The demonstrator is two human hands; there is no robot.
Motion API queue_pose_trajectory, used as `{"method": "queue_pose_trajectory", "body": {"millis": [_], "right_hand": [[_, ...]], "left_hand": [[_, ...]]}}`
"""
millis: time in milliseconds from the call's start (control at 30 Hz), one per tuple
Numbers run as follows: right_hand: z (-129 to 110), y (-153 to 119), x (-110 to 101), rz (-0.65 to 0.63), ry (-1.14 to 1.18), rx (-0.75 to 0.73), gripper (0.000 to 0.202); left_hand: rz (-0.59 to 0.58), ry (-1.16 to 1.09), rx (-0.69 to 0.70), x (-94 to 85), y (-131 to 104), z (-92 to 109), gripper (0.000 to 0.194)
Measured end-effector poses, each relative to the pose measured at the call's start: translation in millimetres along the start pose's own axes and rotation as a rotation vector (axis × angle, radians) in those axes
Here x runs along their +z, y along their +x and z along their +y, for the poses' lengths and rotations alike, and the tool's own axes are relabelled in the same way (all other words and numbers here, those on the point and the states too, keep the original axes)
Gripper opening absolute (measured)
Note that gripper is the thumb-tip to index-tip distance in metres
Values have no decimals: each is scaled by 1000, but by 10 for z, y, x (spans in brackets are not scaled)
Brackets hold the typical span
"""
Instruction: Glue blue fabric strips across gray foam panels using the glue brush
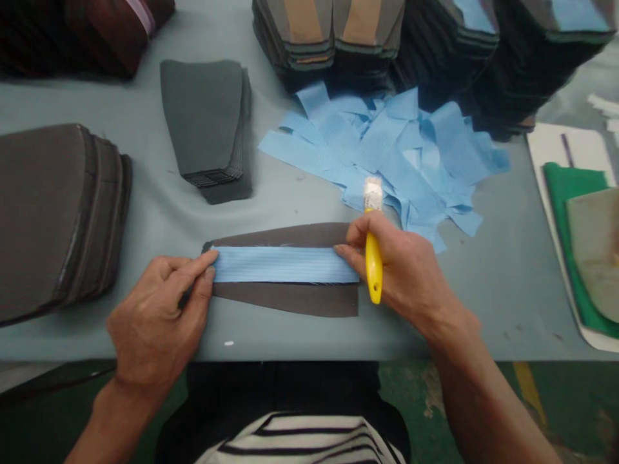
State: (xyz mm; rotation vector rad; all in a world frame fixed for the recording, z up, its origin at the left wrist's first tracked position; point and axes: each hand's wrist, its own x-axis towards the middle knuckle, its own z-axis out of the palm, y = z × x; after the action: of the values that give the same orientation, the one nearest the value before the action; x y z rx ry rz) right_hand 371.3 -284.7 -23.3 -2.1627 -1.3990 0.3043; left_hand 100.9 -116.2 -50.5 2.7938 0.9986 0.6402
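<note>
A light blue fabric strip (285,265) lies lengthwise along the middle of a dark grey-brown panel (300,301) near the table's front edge. My left hand (164,309) pinches the strip's left end between thumb and fingertips. At the other end, my right hand (399,261) touches the strip with its thumb. That hand also grips a paintbrush (374,258) with a yellow handle, its pale bristles pointing away from me. Just beyond it is a loose heap of blue strips (387,142).
A stack of dark grey panels (206,116) stands behind the work, with a larger brown stack (43,212) at left. More stacks (309,32) line the back. On the right, a white board (546,148) carries a green piece (563,193). The table edge (309,357) runs close to me.
</note>
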Motion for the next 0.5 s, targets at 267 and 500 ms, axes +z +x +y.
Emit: {"method": "queue_pose_trajectory", "body": {"millis": [267,500], "right_hand": [[47,-17,63,67,-81,-91,13],[60,-23,80,52,-119,-60,13]], "left_hand": [[1,23,5,-20,10,21,33],[-10,21,-9,-22,1,17,33]]}}
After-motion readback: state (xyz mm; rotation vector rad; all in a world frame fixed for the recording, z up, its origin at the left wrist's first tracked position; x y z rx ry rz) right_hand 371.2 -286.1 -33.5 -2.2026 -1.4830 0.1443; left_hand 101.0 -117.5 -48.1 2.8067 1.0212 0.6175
